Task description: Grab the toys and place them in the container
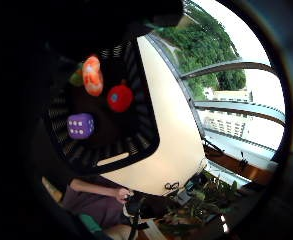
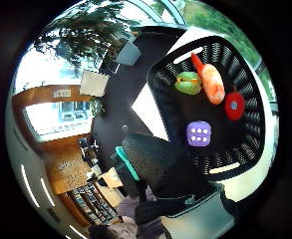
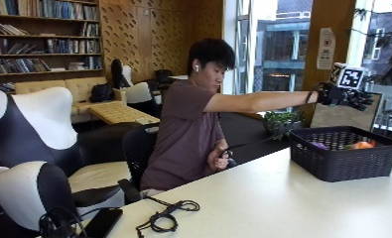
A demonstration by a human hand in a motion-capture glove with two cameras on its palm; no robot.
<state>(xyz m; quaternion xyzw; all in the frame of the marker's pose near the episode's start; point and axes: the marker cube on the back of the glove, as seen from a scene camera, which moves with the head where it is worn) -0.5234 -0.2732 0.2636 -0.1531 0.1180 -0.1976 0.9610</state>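
Gloved right hand (image 3: 344,95) hovers above the basket (image 3: 344,161), fingers relaxed and holding nothing, we note. Inside the basket lie the purple die (image 2: 199,133), orange toy (image 2: 213,83), red toy (image 2: 234,106) and green toy (image 2: 188,82).

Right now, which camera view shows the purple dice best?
The thumb side palm view: the purple dice lies unobstructed on the basket floor. The little finger side view shows it too, dimmer. The outside view shows only a purple sliver above the basket wall.
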